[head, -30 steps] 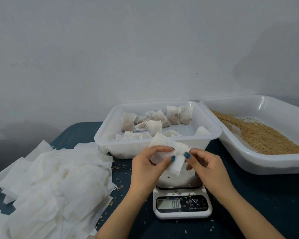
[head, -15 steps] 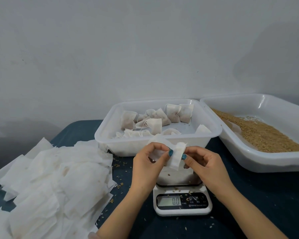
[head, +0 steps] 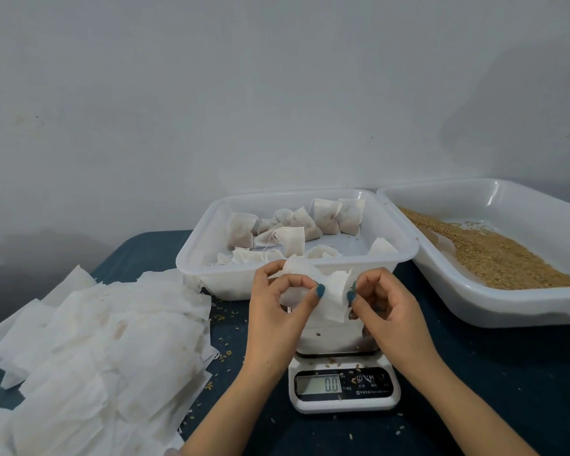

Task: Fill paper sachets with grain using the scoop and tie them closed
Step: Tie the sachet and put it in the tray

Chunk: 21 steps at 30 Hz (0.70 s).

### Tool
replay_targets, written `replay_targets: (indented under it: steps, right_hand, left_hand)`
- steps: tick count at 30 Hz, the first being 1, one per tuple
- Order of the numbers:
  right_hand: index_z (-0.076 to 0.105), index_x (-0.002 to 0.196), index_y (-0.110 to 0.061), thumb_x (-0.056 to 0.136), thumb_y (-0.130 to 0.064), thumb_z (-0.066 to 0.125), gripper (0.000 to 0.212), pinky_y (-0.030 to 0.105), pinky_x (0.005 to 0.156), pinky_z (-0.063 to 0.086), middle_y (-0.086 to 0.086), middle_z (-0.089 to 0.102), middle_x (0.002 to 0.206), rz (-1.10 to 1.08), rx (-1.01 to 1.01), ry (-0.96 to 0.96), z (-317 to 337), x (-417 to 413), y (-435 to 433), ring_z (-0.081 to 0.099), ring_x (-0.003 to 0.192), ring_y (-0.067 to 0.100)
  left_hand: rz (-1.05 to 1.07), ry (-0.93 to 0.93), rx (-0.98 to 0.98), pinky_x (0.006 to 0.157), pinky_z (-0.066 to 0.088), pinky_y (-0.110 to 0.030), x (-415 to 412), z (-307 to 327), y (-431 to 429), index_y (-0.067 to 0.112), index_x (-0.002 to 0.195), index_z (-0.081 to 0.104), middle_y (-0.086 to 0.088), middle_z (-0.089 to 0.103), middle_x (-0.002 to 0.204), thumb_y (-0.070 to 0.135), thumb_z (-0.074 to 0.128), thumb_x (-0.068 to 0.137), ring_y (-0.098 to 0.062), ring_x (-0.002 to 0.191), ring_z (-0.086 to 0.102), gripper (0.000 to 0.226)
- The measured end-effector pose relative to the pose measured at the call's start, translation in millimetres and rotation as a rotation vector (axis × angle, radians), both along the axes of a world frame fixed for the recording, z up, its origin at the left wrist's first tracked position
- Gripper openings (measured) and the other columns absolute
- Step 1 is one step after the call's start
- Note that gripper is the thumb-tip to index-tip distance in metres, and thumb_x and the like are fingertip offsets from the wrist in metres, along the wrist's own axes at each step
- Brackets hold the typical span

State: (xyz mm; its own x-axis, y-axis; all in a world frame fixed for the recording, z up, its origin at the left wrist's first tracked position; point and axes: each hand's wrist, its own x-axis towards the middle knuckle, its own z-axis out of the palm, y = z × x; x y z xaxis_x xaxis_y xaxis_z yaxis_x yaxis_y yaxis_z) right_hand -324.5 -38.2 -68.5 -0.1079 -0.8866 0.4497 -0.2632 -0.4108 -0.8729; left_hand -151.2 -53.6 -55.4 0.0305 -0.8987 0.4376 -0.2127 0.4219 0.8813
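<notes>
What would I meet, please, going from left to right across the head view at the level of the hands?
The pile of empty paper sachets → left hand → held sachet → right hand → tray of grain.

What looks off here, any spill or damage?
Loose grains lie scattered on the dark tablecloth between the empty-sachet pile and the scale, a few on the scale's panel too. They belong in the grain tray. No damage shows.
</notes>
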Motion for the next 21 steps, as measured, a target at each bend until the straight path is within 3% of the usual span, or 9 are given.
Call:
replay_targets:
  steps: [3,7,9,11,13,15,17,21]
  right_hand:
    - [0.066,0.09,-0.033,0.09,-0.002,0.063,0.031,0.02,0.056,0.051,-0.011,0.068,0.086,-0.026,-0.023,0.054,-1.1,-1.6,-0.7,0.067,0.073,0.01]
    - [0.069,0.091,-0.042,0.091,0.0,0.059,0.044,0.021,0.07,0.053,-0.021,0.065,0.095,-0.05,-0.076,0.158,-1.3,-0.3,1.4,0.066,0.086,0.008]
    - [0.068,0.091,-0.043,0.09,-0.002,0.061,0.042,0.02,0.069,0.051,-0.019,0.064,0.092,-0.068,-0.111,0.222,-1.8,-0.2,1.6,0.064,0.086,0.009]
    - [0.072,0.093,-0.035,0.088,-0.012,0.059,0.026,0.015,0.064,0.045,-0.017,0.061,0.089,-0.076,-0.148,0.297,-1.5,-0.8,2.4,0.061,0.081,0.009]
    - [0.074,0.096,-0.023,0.083,-0.026,0.051,0.027,0.013,0.06,0.041,-0.018,0.058,0.089,-0.06,-0.181,0.356,-0.8,-1.2,4.8,0.058,0.077,0.009]
    - [0.074,0.098,-0.019,0.08,-0.032,0.05,0.032,0.018,0.06,0.045,-0.018,0.055,0.093,-0.043,-0.252,0.402,-1.2,-1.3,7.1,0.057,0.081,0.009]
    - [0.073,0.1,-0.018,0.082,-0.037,0.057,0.03,0.024,0.061,0.048,-0.012,0.053,0.099,-0.031,-0.332,0.432,-1.7,-0.6,9.0,0.055,0.088,0.012]
    - [0.072,0.102,-0.024,0.081,-0.054,0.073,0.036,0.019,0.073,0.044,-0.014,0.055,0.108,-0.094,-0.467,0.499,-2.1,2.4,8.0,0.053,0.095,0.009]
  left_hand:
    - [0.032,-0.003,-0.063,0.08,0.041,-0.004,0.0,2.1,2.1,0.037,0.079,0.071,0.019,0.044,0.129,0.046,0.074,0.076,0.005,0.125,0.044,0.01]
    - [0.081,-0.102,-0.145,0.091,0.028,0.001,-0.1,1.9,4.3,0.038,0.081,0.07,0.023,0.042,0.133,0.045,0.073,0.079,0.0,0.13,0.037,0.008]
    - [0.085,-0.128,-0.197,0.097,0.028,-0.005,0.1,3.6,4.1,0.038,0.083,0.069,0.026,0.049,0.128,0.045,0.071,0.083,-0.004,0.132,0.039,0.007]
    - [0.081,-0.19,-0.269,0.1,0.036,-0.018,0.4,3.8,3.0,0.036,0.086,0.066,0.024,0.061,0.116,0.039,0.07,0.089,-0.009,0.127,0.047,0.006]
    - [0.097,-0.247,-0.276,0.095,0.046,-0.034,0.7,3.3,3.0,0.036,0.087,0.063,0.025,0.063,0.104,0.034,0.067,0.088,-0.008,0.115,0.053,0.005]
    - [0.127,-0.286,-0.271,0.083,0.051,-0.039,1.3,2.0,3.5,0.037,0.087,0.061,0.025,0.059,0.101,0.031,0.066,0.088,-0.006,0.105,0.054,0.008]
    - [0.139,-0.309,-0.294,0.076,0.051,-0.037,0.9,0.5,4.4,0.036,0.088,0.06,0.025,0.059,0.1,0.031,0.066,0.087,-0.005,0.099,0.055,0.008]
    - [0.063,-0.143,-0.167,0.072,0.044,-0.021,-2.0,-0.4,4.6,0.037,0.086,0.061,0.019,0.064,0.091,0.04,0.065,0.086,-0.008,0.091,0.06,0.005]
